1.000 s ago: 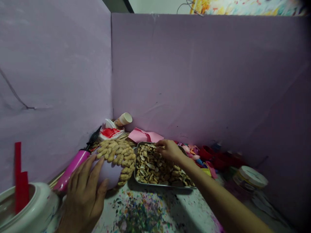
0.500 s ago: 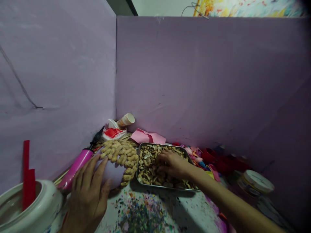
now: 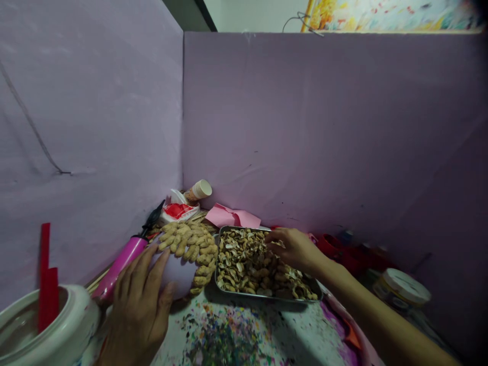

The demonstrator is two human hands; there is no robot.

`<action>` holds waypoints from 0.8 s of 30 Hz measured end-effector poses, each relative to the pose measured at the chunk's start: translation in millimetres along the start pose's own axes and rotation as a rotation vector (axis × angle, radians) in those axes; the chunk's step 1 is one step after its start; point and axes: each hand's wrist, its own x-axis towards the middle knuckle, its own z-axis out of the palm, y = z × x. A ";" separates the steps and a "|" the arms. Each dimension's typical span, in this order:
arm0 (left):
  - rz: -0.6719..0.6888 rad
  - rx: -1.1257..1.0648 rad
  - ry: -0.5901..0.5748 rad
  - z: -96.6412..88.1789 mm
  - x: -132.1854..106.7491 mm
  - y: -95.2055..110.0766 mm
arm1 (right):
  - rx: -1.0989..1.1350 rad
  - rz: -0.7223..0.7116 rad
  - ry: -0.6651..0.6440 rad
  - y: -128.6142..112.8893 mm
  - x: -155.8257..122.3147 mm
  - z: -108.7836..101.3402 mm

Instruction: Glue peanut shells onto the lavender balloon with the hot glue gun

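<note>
My left hand [image 3: 139,300] lies with fingers stretched out over the left side of a round lilac piece [image 3: 177,274]. Whole peanuts [image 3: 186,239] cover that piece's upper and right edge in overlapping rows, leaving its middle bare. Just to the right stands a metal tray [image 3: 267,298] full of peanut shells and peanuts [image 3: 244,259]. My right hand [image 3: 293,248] is over the tray's far right part, its fingers bent loosely and apart, fingertips close to the shells. Nothing shows between them.
A white pot [image 3: 82,315] holding red strips [image 3: 49,295] stands at the left, beside a pink hand pump [image 3: 122,267]. Paper cups [image 3: 200,189], a red-and-white bag [image 3: 177,211] and pink paper [image 3: 232,217] lie along the wall [image 3: 305,127]. A lidded tub [image 3: 404,287] is at the right.
My right hand has moved right and back across the tray, uncovering shells it was in among. My left hand stays on the lilac piece.
</note>
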 end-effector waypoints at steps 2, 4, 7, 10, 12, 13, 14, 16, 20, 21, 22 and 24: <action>0.001 0.001 0.001 0.4 -0.4 -0.3 | -0.019 0.058 0.007 0.0 -0.4 -6.2; 0.005 0.001 0.016 0.7 -0.1 -0.1 | -0.034 0.110 -0.010 3.3 -4.5 -12.0; 0.006 0.001 0.028 0.8 1.3 1.1 | -0.039 0.173 -0.095 13.6 -17.6 -17.5; 0.002 -0.007 0.037 0.9 3.2 2.0 | -0.027 0.226 -0.209 24.4 -34.8 -17.7; 0.013 -0.022 0.049 1.0 4.2 2.2 | -0.020 0.258 -0.258 28.5 -45.0 -15.0; 0.019 -0.027 0.052 1.1 4.6 2.1 | -0.019 0.272 -0.270 29.4 -49.2 -12.8; 0.024 -0.031 0.058 1.1 4.8 2.0 | -0.020 0.286 -0.276 29.6 -52.7 -10.2; 0.030 -0.032 0.069 1.3 4.8 1.0 | -0.017 0.308 -0.283 28.2 -57.9 -4.1; 0.030 -0.026 0.056 2.5 3.2 -2.2 | 0.002 0.317 -0.298 22.0 -63.0 5.9; 0.031 -0.022 0.050 2.8 2.9 -2.5 | -0.002 0.321 -0.286 20.0 -62.9 6.6; 0.029 -0.022 0.048 3.1 2.9 -2.5 | -0.010 0.326 -0.263 17.7 -62.0 6.4; 0.015 -0.027 0.053 3.0 3.3 -1.2 | -0.008 0.305 -0.204 11.8 -57.4 4.9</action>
